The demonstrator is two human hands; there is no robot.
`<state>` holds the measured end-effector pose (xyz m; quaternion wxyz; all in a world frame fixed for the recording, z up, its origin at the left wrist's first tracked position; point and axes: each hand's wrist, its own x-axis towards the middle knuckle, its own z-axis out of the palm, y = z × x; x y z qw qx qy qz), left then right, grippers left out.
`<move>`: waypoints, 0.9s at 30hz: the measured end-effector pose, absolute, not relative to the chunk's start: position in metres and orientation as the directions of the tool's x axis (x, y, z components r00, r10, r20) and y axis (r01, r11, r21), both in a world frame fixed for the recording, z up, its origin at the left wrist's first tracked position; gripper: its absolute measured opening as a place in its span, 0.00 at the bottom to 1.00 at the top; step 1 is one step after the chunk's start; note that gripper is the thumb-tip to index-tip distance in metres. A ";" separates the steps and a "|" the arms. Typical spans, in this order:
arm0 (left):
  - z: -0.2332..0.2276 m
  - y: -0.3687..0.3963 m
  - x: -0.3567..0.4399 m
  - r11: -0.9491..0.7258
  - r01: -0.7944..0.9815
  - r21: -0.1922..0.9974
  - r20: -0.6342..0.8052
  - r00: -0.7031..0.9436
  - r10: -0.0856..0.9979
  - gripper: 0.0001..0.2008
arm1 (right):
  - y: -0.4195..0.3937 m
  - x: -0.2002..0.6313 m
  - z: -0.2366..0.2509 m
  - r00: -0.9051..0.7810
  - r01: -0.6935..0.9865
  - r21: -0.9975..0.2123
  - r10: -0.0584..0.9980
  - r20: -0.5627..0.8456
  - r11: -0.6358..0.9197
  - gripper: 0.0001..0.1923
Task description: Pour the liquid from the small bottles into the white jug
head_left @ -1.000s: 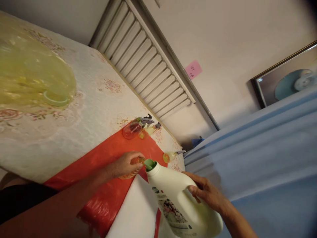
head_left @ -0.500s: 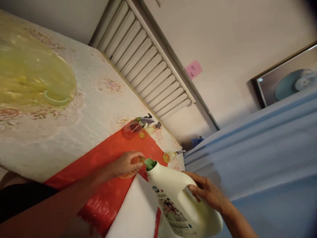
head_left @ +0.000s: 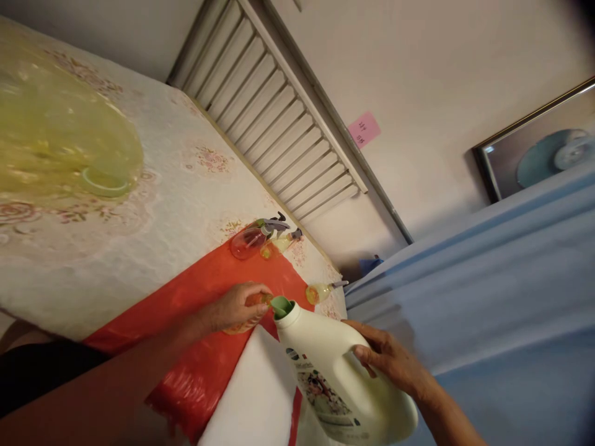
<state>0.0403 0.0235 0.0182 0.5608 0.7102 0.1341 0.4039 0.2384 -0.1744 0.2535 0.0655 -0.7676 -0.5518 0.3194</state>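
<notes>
My right hand (head_left: 388, 359) grips the handle of a large cream detergent jug (head_left: 344, 378), which is tilted with its green spout (head_left: 281, 306) towards the left. The jug carries a flowery label. Around the neck of a small clear bottle (head_left: 242, 326) my left hand (head_left: 242, 305) is closed, and the bottle's mouth meets the spout. Whether liquid is flowing between them I cannot tell. Under the bottle lies a shiny red sheet (head_left: 186, 310). Beside the jug is a white block-like surface (head_left: 255, 390).
Behind the hands stand a pink-tinted pump bottle (head_left: 248, 241) and two small yellowish bottles, one of them (head_left: 318, 293) near the blue curtain (head_left: 488, 279). A big yellow translucent bag (head_left: 60, 136) sits on the flowered tablecloth (head_left: 176, 204). A radiator (head_left: 274, 111) runs along the wall.
</notes>
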 end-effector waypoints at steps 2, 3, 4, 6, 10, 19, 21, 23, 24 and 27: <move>0.017 0.024 0.041 -0.335 -0.263 0.905 0.423 0.638 0.643 0.13 | -0.175 0.239 0.254 0.186 0.799 -0.461 0.887 -0.423 -0.387 0.33; 0.017 0.024 0.041 -0.334 -0.263 0.905 0.423 0.639 0.642 0.13 | -0.175 0.239 0.254 0.186 0.798 -0.462 0.887 -0.422 -0.387 0.33; 0.017 0.024 0.042 -0.334 -0.262 0.905 0.422 0.640 0.642 0.13 | -0.175 0.239 0.254 0.188 0.798 -0.461 0.887 -0.422 -0.388 0.33; 0.016 0.024 0.042 -0.334 -0.259 0.906 0.421 0.638 0.645 0.13 | -0.175 0.239 0.254 0.196 0.802 -0.452 0.887 -0.418 -0.390 0.32; 0.017 0.024 0.041 -0.338 -0.256 0.906 0.421 0.637 0.646 0.13 | -0.173 0.238 0.255 0.200 0.803 -0.446 0.884 -0.422 -0.394 0.33; 0.019 0.023 0.040 -0.332 -0.252 0.909 0.413 0.646 0.642 0.14 | -0.172 0.234 0.256 0.193 0.799 -0.452 0.881 -0.431 -0.397 0.33; 0.018 0.023 0.040 -0.330 -0.253 0.909 0.413 0.645 0.642 0.13 | -0.172 0.235 0.256 0.194 0.797 -0.454 0.882 -0.430 -0.397 0.33; 0.018 0.023 0.040 -0.331 -0.256 0.908 0.415 0.644 0.642 0.13 | -0.172 0.236 0.255 0.195 0.799 -0.455 0.884 -0.424 -0.394 0.33; 0.018 0.023 0.040 -0.331 -0.258 0.908 0.417 0.644 0.642 0.12 | -0.172 0.237 0.255 0.193 0.798 -0.457 0.885 -0.423 -0.393 0.33; 0.017 0.024 0.041 -0.333 -0.263 0.905 0.422 0.644 0.638 0.12 | -0.173 0.239 0.254 0.188 0.796 -0.461 0.885 -0.427 -0.391 0.33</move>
